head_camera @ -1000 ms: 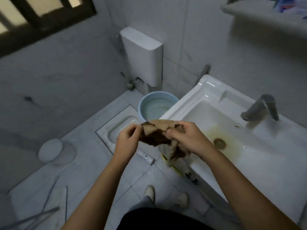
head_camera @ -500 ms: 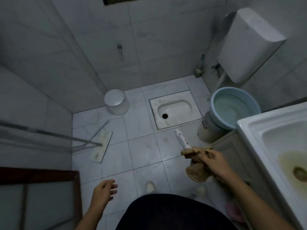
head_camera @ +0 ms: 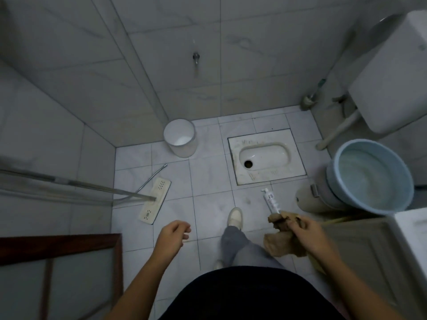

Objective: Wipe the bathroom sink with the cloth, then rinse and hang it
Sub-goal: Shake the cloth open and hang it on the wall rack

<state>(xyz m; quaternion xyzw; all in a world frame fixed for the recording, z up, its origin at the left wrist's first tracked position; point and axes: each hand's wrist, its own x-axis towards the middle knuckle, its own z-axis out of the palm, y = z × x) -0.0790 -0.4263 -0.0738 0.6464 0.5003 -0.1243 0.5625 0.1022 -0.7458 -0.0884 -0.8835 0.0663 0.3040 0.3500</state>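
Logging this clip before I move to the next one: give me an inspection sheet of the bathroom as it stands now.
Surface: tiled floor, pale, some grey smudges; only a corner of the sink in view at the right edge.
Job's things: brown cloth, bunched, hanging from the right hand.
Clutter: flat mop lying on the floor; white bin by the wall; bottle lying on the tiles; blue basin with water, on a pale container.
Hands: right hand closed on the cloth; left hand empty, fingers loosely curled.
Cables: nothing seen.
Surroundings: squat toilet, cistern, wall tap, door frame.
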